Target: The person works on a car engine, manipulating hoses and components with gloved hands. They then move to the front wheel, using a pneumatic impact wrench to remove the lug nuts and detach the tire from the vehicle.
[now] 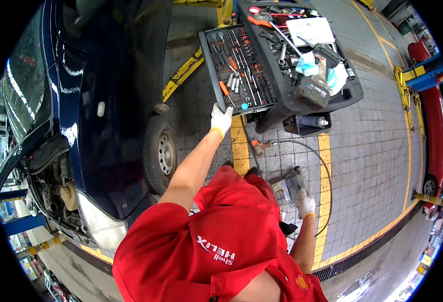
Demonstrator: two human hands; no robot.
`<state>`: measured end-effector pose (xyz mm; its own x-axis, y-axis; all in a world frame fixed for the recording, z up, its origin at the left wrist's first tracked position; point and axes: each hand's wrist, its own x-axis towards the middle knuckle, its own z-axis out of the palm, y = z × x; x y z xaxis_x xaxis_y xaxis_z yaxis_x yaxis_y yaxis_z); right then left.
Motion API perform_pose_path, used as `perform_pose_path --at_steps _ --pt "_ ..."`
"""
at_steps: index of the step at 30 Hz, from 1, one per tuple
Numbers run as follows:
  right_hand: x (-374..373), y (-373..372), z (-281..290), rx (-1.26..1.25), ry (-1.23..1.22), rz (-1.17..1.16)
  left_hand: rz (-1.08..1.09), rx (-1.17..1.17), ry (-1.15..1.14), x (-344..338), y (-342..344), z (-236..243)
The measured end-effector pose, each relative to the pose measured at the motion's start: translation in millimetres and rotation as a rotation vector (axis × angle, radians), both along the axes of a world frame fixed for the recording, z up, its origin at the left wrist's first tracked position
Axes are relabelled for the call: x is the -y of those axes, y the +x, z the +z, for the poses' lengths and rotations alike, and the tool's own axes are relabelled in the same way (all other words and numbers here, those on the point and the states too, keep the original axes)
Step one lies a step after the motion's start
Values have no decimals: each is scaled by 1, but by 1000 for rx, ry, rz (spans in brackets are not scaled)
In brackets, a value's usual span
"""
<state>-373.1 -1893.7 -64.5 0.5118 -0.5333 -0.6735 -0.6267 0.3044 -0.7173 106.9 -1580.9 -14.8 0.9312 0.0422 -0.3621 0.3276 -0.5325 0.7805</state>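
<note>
My left hand [221, 120], in a white glove with a yellow cuff, grips the corner of a pulled-out drawer [213, 74] on a black tool cart [345, 98]. In the drawer lie ratchets, sockets and bits in fitted slots, with an orange-handled screwdriver [226, 91] close to my fingers. Low on the right, my gloved right hand [305, 203] is closed on the near end of a dark grey, boxy part [295, 180], whose exact kind I cannot make out. Beside that part is a lighter flat piece [281, 190], partly covered.
A dark blue car [100, 146] with its bonnet up stands at left, its front wheel [165, 153] near my arm. A cordless power tool [313, 90] and loose tools crowd the cart top. An orange air tool [258, 147] with a hose [316, 157] lies on the tiled floor.
</note>
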Motion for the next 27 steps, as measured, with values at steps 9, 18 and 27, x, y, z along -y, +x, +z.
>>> perform_pose_path --at_steps 9,18,27 --pt "21 144 144 10 -234 333 44 -32 -226 84 7 7" --pt "-87 352 337 676 -1122 1384 -231 -402 -389 135 1 52" --pt "-199 506 429 681 -1335 1416 -961 -140 -166 19 24 -61"
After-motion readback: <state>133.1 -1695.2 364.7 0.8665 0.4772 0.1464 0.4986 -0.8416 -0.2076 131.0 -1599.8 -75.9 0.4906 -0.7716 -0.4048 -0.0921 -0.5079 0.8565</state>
